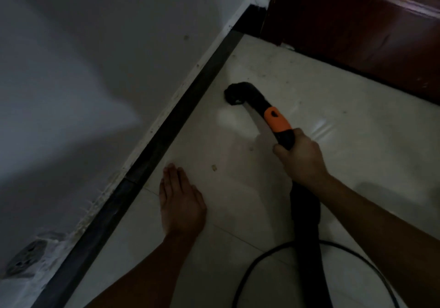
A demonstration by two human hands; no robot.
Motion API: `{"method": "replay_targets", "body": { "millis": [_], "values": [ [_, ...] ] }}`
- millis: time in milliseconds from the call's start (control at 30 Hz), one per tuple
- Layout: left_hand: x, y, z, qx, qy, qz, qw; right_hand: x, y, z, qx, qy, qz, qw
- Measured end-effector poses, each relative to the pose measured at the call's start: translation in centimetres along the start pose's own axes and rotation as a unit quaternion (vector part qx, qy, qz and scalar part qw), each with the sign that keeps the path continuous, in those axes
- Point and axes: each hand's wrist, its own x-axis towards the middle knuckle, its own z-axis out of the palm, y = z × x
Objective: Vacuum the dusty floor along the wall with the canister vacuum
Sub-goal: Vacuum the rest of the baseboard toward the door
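My right hand [300,158] grips the black vacuum hose handle with an orange band [277,119]. Its black nozzle [235,94] rests on the white tiled floor [309,107], a short way from the dark baseboard [166,134] under the white wall [107,57]. The thick black hose [307,231] runs back from my hand toward the bottom edge. My left hand [181,198] lies flat on the tile, palm down, fingers together, close to the baseboard. Small specks of dirt [214,167] lie between my hands. The canister is out of view.
A dark red-brown wooden door or cabinet [369,29] stands at the far right corner. A thin black cord [262,257] loops over the floor near the bottom. A wall socket [26,257] sits low on the wall at the left.
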Motion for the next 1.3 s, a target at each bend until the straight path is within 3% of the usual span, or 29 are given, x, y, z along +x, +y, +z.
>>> {"method": "replay_targets", "body": {
  "millis": [133,300,400,567,700,900,1133,1300],
  "values": [
    [-0.1,0.4,-0.6,-0.012,-0.003,-0.002,1.000,-4.6,3.5,-0.7,0.023,-0.013,0.023,0.999],
    [0.0,0.6,-0.6,-0.002,-0.006,0.001,1.000,-2.7,9.6,-6.0,0.042,0.118,0.152,0.980],
    [0.4,0.9,-1.2,0.021,-0.035,0.022,0.999,-0.6,9.6,-6.7,0.062,0.147,0.193,0.968],
    [4.0,4.3,-1.8,-0.040,-0.038,0.048,0.997,-1.1,6.3,-3.5,0.073,0.052,0.123,0.988],
    [8.4,7.1,-1.0,-0.057,-0.045,0.031,0.997,1.5,6.9,-4.9,0.064,0.079,0.154,0.983],
    [8.8,6.3,2.3,-0.006,0.026,0.046,0.999,7.1,4.7,-3.7,0.073,0.089,0.130,0.985],
    [8.8,6.6,1.8,-0.005,0.003,0.027,1.000,5.4,1.4,-1.1,0.069,0.017,0.082,0.994],
    [8.9,6.6,1.8,0.006,0.010,0.033,0.999,10.6,0.4,-1.9,0.052,0.057,0.114,0.991]
  ]
}}
